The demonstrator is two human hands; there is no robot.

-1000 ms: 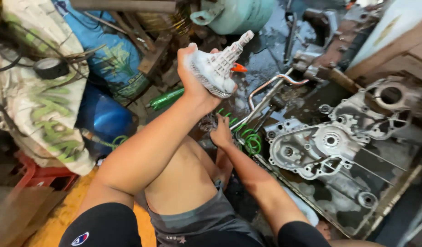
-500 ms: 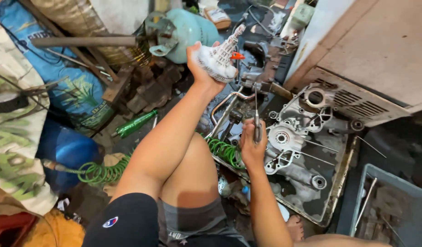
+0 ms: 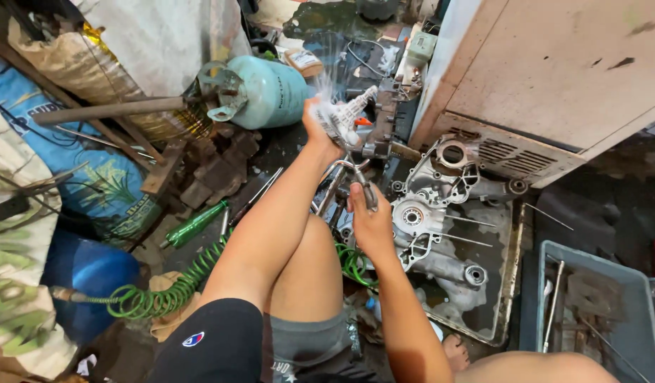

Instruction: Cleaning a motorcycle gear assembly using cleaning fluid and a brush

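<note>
My left hand [image 3: 317,133] is raised and grips a pale, ridged metal engine part [image 3: 347,113] with a toothed shaft pointing up right. A fine mist hangs around the part. Just below it, my right hand [image 3: 370,225] is closed on a metal blow gun [image 3: 347,172] whose bent tube points up at the part. A green coiled hose [image 3: 164,294] runs from the left across the floor, under my bent knee, toward the gun. An open engine casing [image 3: 435,216] lies in a shallow metal tray [image 3: 509,284] right of my right hand.
A teal gas cylinder [image 3: 270,92] lies behind the left hand. A green-handled screwdriver [image 3: 195,224] rests on the dirty floor at left. A grey bin [image 3: 598,312] with tools stands at the right, under a white cabinet [image 3: 554,71]. Sacks and a blue drum [image 3: 90,273] crowd the left.
My right hand has come up off the floor and taken hold of the blow gun under the part. Mist now shows around the part. The left hand still holds the part up.
</note>
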